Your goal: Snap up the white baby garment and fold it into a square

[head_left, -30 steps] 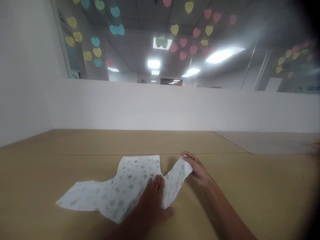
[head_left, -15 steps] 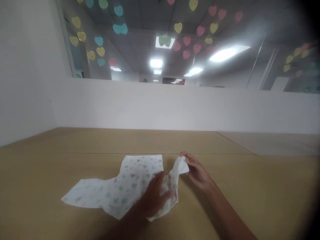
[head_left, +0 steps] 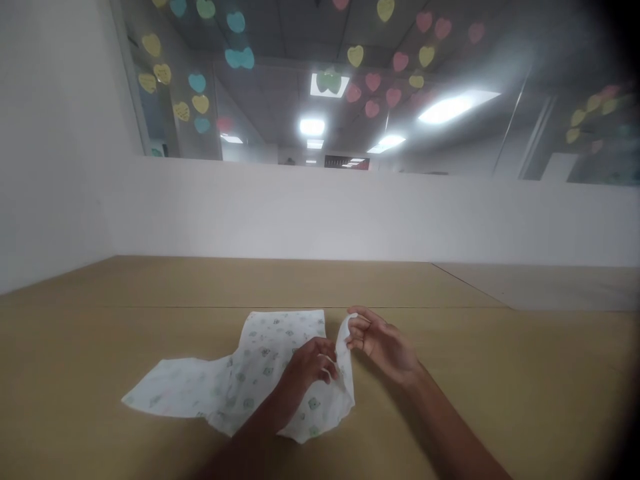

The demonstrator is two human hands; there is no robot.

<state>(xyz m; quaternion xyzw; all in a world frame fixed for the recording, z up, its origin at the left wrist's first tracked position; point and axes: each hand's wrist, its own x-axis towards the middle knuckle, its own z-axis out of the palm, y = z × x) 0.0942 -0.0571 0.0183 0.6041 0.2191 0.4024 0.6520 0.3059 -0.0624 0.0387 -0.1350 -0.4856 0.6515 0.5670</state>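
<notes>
Closer together than in the earlier frame, the hands have drawn the raised part of the cloth inward, and the upright flap between them now looks narrower. The left hand (head_left: 307, 367) sits at lower centre, its fingers curled over a fold of the white printed cloth (head_left: 255, 363), gathering it. The right hand (head_left: 383, 347) lies just to the right, with its fingers and thumb pinching the top edge of the flap.

The cloth lies rumpled at bottom centre of the frame, with one long corner stretching to the left and a loose fold hanging down below the left hand. Small teal and green motifs dot its fabric.

Beneath it, a tan wooden surface (head_left: 150, 353) spans the lower part of the frame, crossed by a thin straight seam behind the cloth. A paler panel (head_left: 565, 287) lies at the far right of the surface. Behind the surface runs a low white partition (head_left: 320, 213), meeting a white wall (head_left: 55, 147) on the left. Above the partition, glass panes (head_left: 520, 133) carry yellow, teal and pink paper hearts (head_left: 197, 83), scattered across the upper frame. Further back, a dim ceiling holds glowing rectangular lights (head_left: 311, 127), and a broad white glare (head_left: 445, 110) sits at upper right.
</notes>
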